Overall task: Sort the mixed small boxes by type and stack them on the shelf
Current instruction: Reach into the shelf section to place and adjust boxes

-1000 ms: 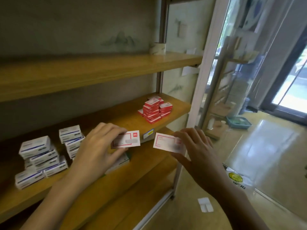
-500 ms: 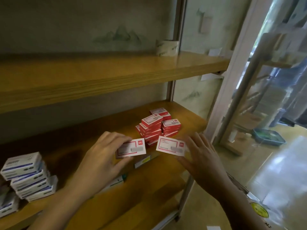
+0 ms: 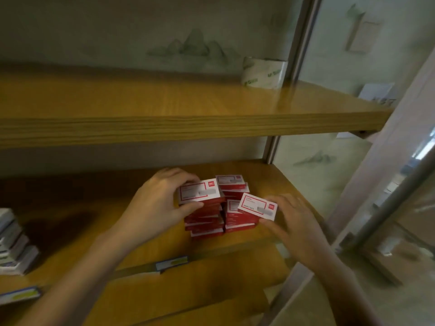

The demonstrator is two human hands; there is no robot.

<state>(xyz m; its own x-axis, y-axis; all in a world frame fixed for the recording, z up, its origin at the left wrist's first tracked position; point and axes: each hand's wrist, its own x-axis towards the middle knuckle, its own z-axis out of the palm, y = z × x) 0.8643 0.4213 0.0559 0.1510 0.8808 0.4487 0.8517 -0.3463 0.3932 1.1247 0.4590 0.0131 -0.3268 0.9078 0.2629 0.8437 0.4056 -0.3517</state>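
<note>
Two boxes seem left: a red box (image 3: 199,192) is gripped by the left hand (image 3: 160,203) atop the red stacks (image 3: 204,222), a second red box (image 3: 257,206) by the right hand (image 3: 296,222); white-and-blue boxes (image 3: 14,245) are already stacked.

Print on boxes (image 3: 204,221) and tape roll (image 3: 263,72): blurred, unreadable.

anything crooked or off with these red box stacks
The left red stack, its top box gripped by the left hand, is ragged, boxes offset rather than flush. The red box pinched by the right hand is tilted, not flat on a stack. Nothing looks spilled or damaged.
</note>
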